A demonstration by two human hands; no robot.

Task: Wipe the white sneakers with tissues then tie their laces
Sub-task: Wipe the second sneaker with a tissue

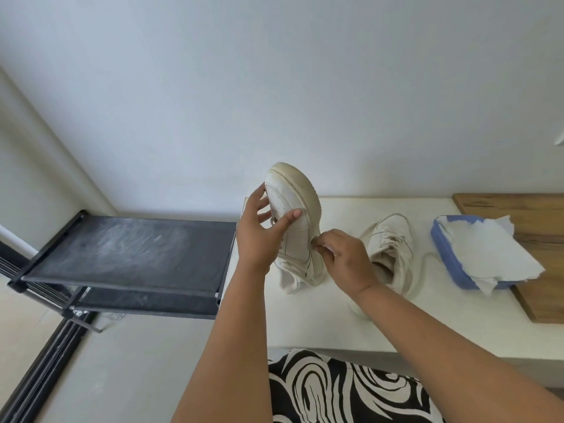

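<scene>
White counter (305,315), plain wall. Left hand (259,236) grips raised sneaker (293,215) at toe; right hand (345,254) pinches tissue (320,248) at its 5 o'clock midsole. Shoe looks light, semi-stiff; hold sole edge.

The white desk (396,325) carries a sneaker (392,245); right of it a blue tissue pack (451,254), apparently overlapping a wooden board (537,270).

Bright soft daylight, faint shadows, wide-angle bending at edges, slightly soft focus
</scene>
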